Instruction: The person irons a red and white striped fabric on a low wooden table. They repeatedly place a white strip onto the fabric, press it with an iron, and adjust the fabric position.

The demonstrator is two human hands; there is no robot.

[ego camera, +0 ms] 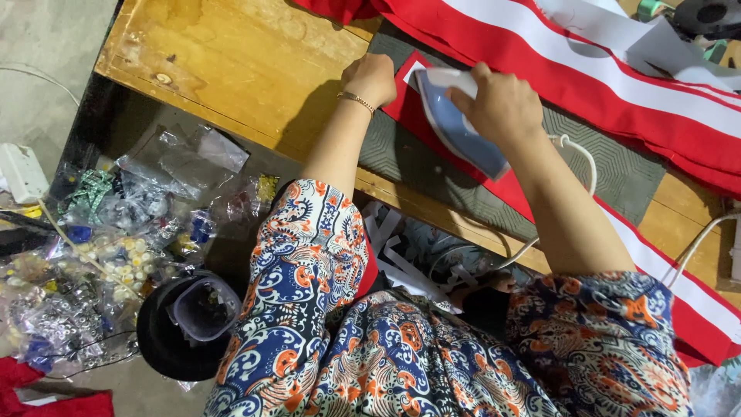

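Bent arms reach out; hands (pixel 502 104) grip iron (pixel 459 123), press red cloth (pixel 417 100).

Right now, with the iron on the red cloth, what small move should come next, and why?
Probably glide the iron along the red cloth: the right hand grips its handle, the left hand pins the cloth's end, and more strip lies beyond unpressed.

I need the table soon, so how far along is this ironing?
Done: hard to tell; no strip shows as clearly pressed flat. In hand: the right hand grips the iron on the end of a red and white strip over the grey mat, while the left hand pins its edge. Left: a wider red and white cloth lies bunched behind.
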